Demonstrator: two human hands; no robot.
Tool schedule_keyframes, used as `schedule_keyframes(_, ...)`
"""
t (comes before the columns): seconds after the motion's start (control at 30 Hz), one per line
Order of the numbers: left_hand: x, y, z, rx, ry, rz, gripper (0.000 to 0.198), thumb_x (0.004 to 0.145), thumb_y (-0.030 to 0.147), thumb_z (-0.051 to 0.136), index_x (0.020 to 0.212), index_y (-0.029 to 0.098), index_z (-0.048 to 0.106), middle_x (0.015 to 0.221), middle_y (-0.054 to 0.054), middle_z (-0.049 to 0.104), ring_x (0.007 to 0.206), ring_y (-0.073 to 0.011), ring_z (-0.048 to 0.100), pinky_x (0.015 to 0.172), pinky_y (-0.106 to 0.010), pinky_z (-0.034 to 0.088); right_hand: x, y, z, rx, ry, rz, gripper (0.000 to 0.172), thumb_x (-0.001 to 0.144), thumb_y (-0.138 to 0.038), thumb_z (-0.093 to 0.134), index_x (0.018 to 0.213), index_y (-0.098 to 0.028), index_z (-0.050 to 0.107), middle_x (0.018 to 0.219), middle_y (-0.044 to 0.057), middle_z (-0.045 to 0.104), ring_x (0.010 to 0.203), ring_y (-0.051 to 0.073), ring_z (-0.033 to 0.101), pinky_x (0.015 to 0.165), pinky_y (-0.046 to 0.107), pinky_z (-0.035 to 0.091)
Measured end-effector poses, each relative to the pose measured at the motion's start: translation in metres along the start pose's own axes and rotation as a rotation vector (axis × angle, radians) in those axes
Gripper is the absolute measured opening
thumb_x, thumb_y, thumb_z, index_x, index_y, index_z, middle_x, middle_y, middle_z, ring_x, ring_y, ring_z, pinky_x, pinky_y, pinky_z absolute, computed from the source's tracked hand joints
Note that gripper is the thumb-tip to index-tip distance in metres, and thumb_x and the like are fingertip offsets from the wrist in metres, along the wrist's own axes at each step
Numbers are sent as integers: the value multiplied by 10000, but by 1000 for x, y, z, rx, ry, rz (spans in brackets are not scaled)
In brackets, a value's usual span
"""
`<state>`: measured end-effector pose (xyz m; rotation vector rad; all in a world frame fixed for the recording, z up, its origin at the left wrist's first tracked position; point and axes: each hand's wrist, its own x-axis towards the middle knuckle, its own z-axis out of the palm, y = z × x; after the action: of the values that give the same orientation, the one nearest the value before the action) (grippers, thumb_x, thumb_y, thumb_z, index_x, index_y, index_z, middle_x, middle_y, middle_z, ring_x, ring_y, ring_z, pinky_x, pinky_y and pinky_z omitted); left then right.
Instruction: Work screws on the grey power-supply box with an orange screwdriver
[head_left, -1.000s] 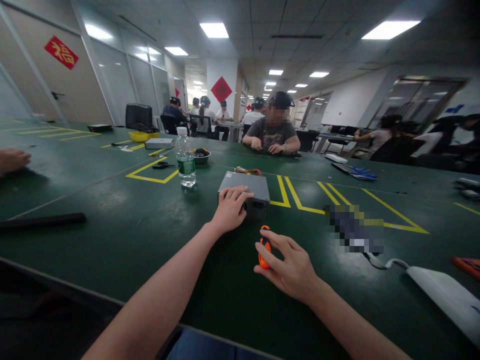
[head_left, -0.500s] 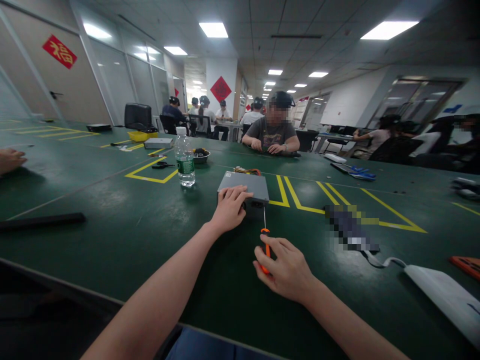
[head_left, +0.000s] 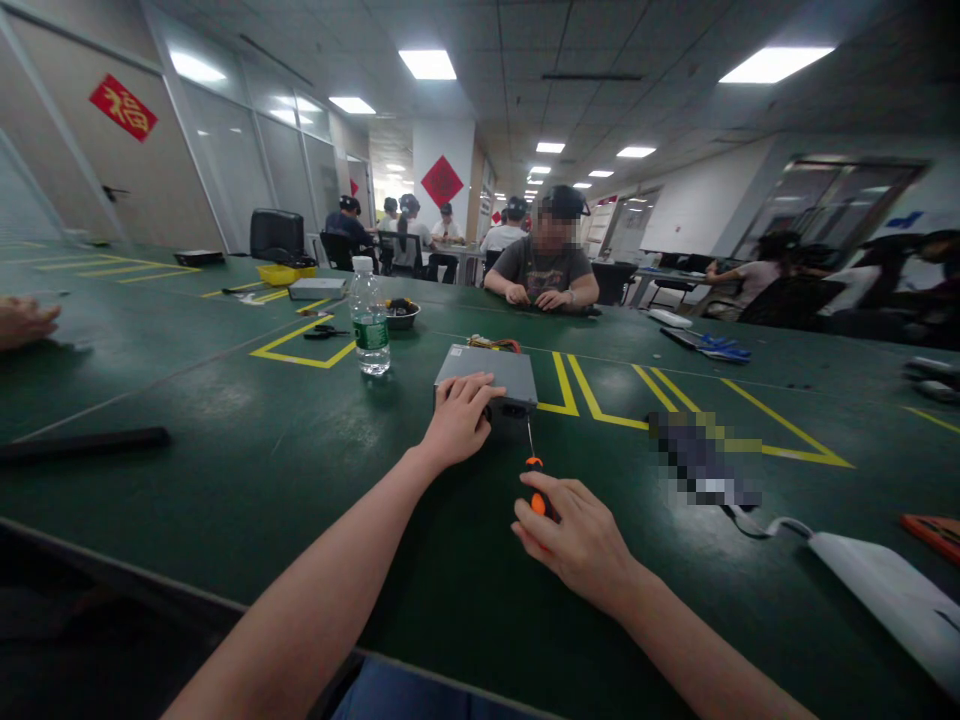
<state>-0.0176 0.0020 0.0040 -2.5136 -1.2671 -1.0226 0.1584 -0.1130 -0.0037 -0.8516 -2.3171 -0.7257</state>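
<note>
A grey metal computer power supply (head_left: 491,372) lies on the green table, its bundle of coloured wires (head_left: 495,344) coming out at the far side. My left hand (head_left: 463,412) grips its near left part, fingers across the top and thumb down by the front face. In my right hand (head_left: 574,530) is a screwdriver (head_left: 534,465) with an orange and black handle, held between thumb and fingers. Its thin shaft points away from me, and the tip is at the front face near the lower right corner. Whether the tip sits in a screw is too small to tell.
A water bottle (head_left: 370,325) stands left of the power supply, with a metal bowl (head_left: 403,314) behind it. At right lie a blurred-out dark device (head_left: 701,460) and a cabled white case (head_left: 885,590). A person (head_left: 544,255) sits opposite; another person's hand (head_left: 26,322) is at far left.
The screwdriver handle has turned in my right hand, and that hand has shifted slightly to the right. My left hand and the power supply stay where they were.
</note>
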Motion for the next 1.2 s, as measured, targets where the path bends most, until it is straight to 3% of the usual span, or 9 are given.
schedule_keyframes(0.13,0,0,0,1,-1,3,481,690,101,459,1143,262,473,1294,-22,452,1231,-198,337,1017,-389,194,0,-1,-2,117,-83,56,222,817,-336,493,909,-154,581,1062,152,528,902,211,547,712,327,490)
schedule_keyframes(0.27,0,0,0,0,1,2,481,692,101,458,1144,265,468,1292,-14,454,1233,-187,335,1016,-381,197,2,-3,-4,160,-142,37,291,820,-298,453,1049,-148,553,1118,167,508,980,229,529,758,355,486)
schedule_keyframes(0.53,0,0,0,-3,-9,-7,482,695,102,461,1148,269,471,1297,-16,448,1234,-197,333,1015,-388,204,6,-2,0,54,7,-36,343,837,-346,472,1054,-91,543,1047,194,570,912,222,570,711,329,503)
schedule_keyframes(0.77,0,0,2,3,-7,-12,490,700,113,471,1163,273,464,1306,-19,441,1235,-206,334,1020,-402,198,8,4,-1,-136,27,-159,217,825,-326,450,736,-162,561,849,118,624,676,144,571,594,266,453)
schedule_keyframes(0.9,0,0,1,-5,2,1,483,708,114,468,1165,269,463,1305,-23,443,1236,-200,334,1023,-399,196,21,4,-3,-173,10,-217,187,807,-314,467,673,-197,525,763,61,607,569,113,507,528,246,367)
schedule_keyframes(1.03,0,1,0,-12,-2,-7,479,707,107,465,1157,272,472,1303,-19,447,1230,-205,340,1017,-405,205,29,2,4,-109,112,-126,181,799,-283,459,648,-195,508,706,34,564,538,96,468,514,227,341)
schedule_keyframes(1.2,0,1,0,-10,-7,-3,484,712,106,463,1165,275,467,1307,-19,443,1231,-209,339,1016,-409,207,20,2,6,-67,127,1,120,805,-227,440,765,-155,527,859,94,596,560,91,503,499,207,377)
